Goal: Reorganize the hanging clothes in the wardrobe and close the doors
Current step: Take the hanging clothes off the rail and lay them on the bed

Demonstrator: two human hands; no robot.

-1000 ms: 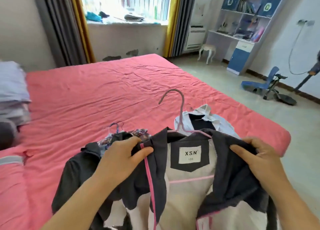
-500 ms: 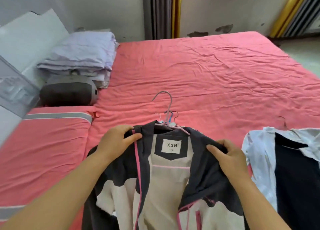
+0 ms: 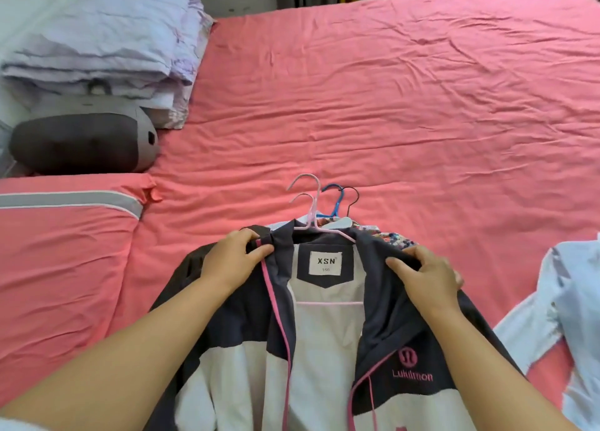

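Jacket (image 3: 324,349) on pink hanger (image 3: 311,216), left hand (image 3: 232,260) and right hand (image 3: 428,276) pinching its collar edges, forearms extended, labels "XSN", "Lululmon".

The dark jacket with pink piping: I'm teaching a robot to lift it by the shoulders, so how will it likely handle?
The jacket looks floppy: its thin shell creases under the left hand and right hand. Probably light. It may slide off its pink hanger, whose shoulders hold it only loosely. The hooks of other hangers beneath could snag.
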